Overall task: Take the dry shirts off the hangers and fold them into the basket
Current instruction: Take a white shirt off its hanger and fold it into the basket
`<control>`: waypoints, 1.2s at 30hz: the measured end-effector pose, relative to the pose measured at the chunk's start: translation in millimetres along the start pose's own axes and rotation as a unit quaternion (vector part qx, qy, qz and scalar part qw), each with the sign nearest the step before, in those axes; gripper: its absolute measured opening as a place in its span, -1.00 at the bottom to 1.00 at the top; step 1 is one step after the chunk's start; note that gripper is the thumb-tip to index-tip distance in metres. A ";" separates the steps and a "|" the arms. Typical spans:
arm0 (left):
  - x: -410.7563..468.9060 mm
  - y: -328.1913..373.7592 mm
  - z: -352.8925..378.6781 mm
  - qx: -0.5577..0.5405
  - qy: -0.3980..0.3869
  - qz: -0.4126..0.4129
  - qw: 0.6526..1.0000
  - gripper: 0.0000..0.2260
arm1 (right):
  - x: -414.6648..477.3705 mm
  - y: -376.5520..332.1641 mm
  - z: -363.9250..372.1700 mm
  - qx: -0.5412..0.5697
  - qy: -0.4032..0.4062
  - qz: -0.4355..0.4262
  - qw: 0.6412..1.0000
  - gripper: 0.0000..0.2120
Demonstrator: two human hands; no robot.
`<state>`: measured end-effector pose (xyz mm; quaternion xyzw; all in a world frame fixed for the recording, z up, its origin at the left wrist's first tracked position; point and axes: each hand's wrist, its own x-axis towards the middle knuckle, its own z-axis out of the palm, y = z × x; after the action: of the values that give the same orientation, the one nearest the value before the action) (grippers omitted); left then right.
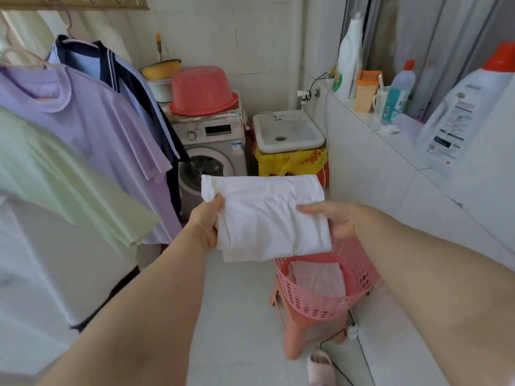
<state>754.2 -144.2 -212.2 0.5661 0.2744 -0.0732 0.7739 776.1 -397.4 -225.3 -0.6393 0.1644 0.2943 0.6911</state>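
A folded white shirt (pixel 264 215) is held flat in the air between both hands, just above and behind the pink basket (pixel 315 302). My left hand (pixel 206 221) grips its left edge and my right hand (pixel 331 218) grips its right edge. The basket stands on a pink stool (pixel 295 335) and holds a folded pale pink garment (pixel 317 277). On hangers at the left hang a pale green shirt (pixel 55 185), a lilac shirt (pixel 111 126) and a light blue and navy shirt (pixel 131 76).
A washing machine (pixel 211 151) stands behind, with an upturned red basin (pixel 203 90) on top. A white sink (pixel 287 132) is beside it. Detergent bottles (pixel 459 112) line the tiled ledge at right. A slipper (pixel 320 369) and a cable lie on the floor.
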 end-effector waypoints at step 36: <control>214.4 -135.0 188.3 0.262 0.006 -0.137 0.955 -0.60 | 207.3 41.0 -188.1 -0.230 0.213 0.181 0.932 -0.15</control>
<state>941.2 -321.5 -394.7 0.7064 0.3254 -0.2442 0.5792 939.0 -540.6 -406.8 -0.7878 0.3488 0.3007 0.4089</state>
